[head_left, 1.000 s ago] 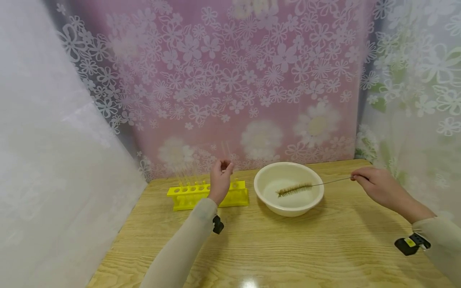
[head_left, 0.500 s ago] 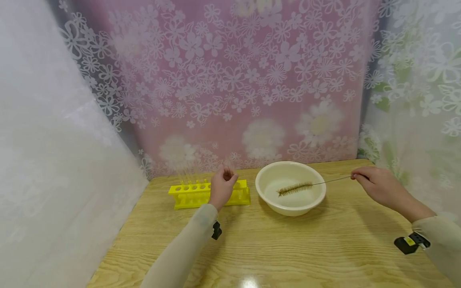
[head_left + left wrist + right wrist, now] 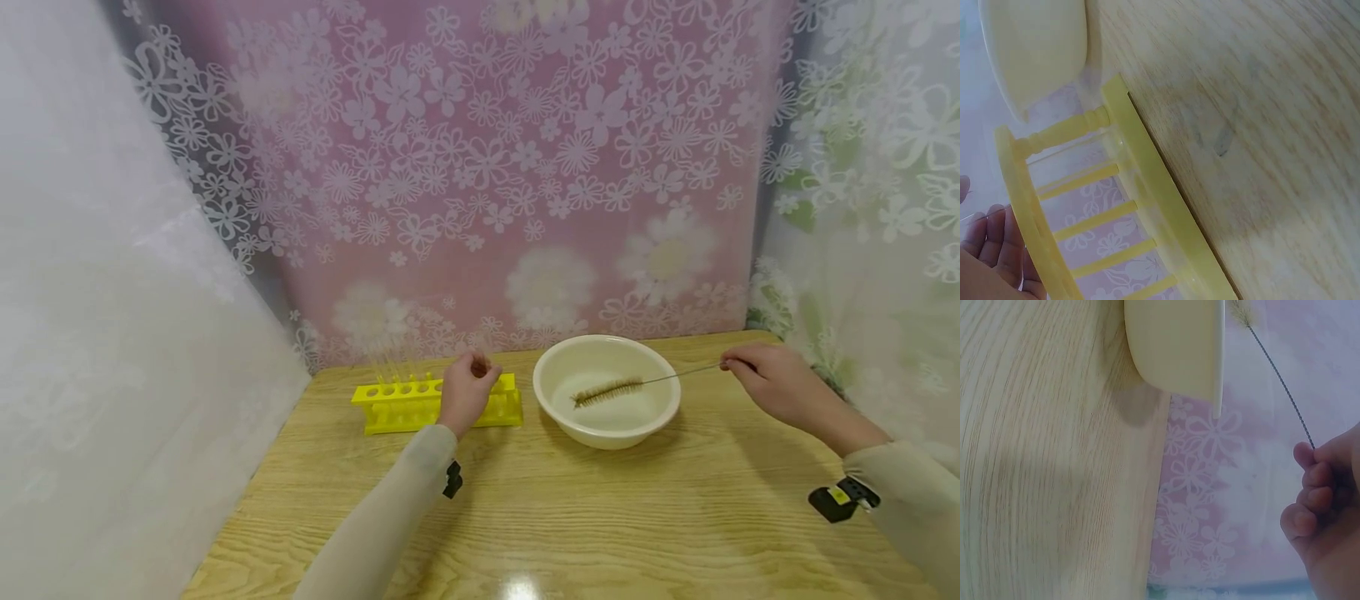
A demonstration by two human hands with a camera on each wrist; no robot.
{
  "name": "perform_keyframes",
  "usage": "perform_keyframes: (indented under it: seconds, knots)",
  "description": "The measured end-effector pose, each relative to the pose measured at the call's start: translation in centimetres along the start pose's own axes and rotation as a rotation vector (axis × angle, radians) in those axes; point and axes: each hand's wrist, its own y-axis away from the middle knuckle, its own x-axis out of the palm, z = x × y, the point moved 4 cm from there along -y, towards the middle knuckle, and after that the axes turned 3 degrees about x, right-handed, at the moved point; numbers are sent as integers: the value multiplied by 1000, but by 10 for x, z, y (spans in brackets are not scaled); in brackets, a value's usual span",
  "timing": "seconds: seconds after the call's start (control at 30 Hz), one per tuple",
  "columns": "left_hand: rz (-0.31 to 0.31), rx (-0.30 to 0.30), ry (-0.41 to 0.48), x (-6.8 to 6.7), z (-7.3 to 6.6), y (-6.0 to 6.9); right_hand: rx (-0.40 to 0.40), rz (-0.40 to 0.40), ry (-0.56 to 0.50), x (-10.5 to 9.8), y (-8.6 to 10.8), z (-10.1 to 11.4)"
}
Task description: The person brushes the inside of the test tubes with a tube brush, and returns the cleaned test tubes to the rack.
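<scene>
My left hand (image 3: 465, 396) is at the right part of a yellow test tube rack (image 3: 401, 398). Its fingers pinch the upper end of a clear glass test tube (image 3: 1072, 164), which stands inside the rack in the left wrist view. The tube's top shows only faintly above the hand. Over on the right, my right hand (image 3: 776, 379) pinches the twisted wire handle (image 3: 1282, 384) of a test tube brush. The bristles (image 3: 607, 392) hang over the cream bowl (image 3: 607, 435), tilted slightly down to the left. Whether they touch the bowl's inside cannot be seen.
Several clear test tubes (image 3: 390, 362) stand at the rack's left end. Rack and bowl sit side by side near the back of the wooden table (image 3: 570, 517). A pink flowered curtain (image 3: 480, 167) hangs behind, with pale sheets on both sides.
My left hand has come down slightly and to the right, lowering the test tube into the rack. My right hand has shifted a little left with the brush.
</scene>
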Motion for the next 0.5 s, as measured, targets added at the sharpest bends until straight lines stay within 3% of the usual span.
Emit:
perform_keyframes:
  seconds: [0.5]
  knots:
    - [-19, -13, 4, 1, 3, 2, 20, 62, -34, 22, -11, 2]
